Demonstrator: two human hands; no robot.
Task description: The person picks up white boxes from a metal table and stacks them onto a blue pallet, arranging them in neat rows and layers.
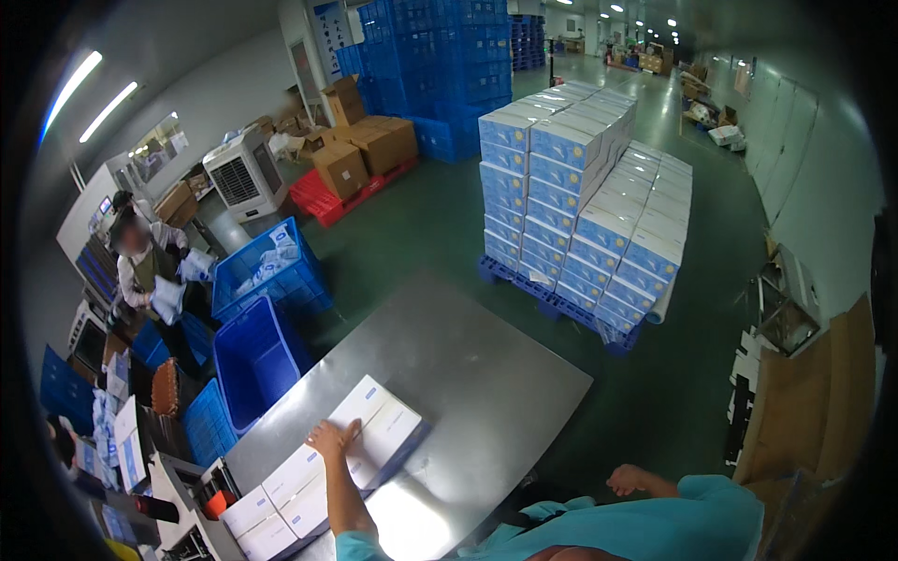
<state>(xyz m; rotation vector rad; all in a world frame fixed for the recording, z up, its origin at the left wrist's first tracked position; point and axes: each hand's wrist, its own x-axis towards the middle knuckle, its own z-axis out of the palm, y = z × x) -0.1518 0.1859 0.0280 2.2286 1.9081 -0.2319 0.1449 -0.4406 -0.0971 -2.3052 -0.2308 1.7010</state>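
Note:
A row of white cartons [293, 481] runs along the near left side of the steel table [472, 360]. My left hand [334, 438] rests on these cartons, at the near edge of the farthest white carton [376, 421]. Its thumb is spread away from the fingers, and the palm lies over the top without gripping. Beyond the table's near right edge, my right hand [631, 481] hangs in the air with its fingers curled in. Nothing shows in it, and it touches none of the cartons.
A blue pallet [552, 307] stacked with blue-and-white cartons stands beyond the table. Blue bins [253, 360] sit along its left side. A person [150, 266] holding white packets stands farther left. A machine [192, 505] adjoins the row's near end. Cardboard sheets [795, 402] lean at right.

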